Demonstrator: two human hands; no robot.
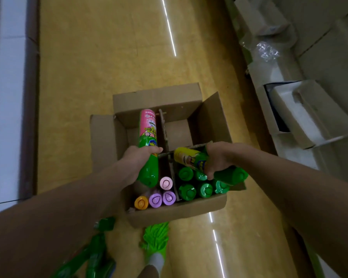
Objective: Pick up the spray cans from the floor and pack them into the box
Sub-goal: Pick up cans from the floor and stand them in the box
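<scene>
Down at the lower left, blurred green spray cans (84, 257) lie on the yellow floor (88, 77), partly cut off. Above the open brown cardboard box (177, 213), the left hand (137, 163) grips a tall pink-and-green spray can (148, 141), its long axis pointing away over the far-left compartment. The right hand (217, 159) holds a yellow-and-green spray can (191, 157) tilted above 6 packed green caps (187, 191); compartment floors are hidden

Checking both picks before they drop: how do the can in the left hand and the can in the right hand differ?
The left hand grips a pink-bodied can lengthwise over the box's left half. The right hand grips a yellow-bodied can crosswise above the packed green caps. Both cans have green cap ends.
</scene>
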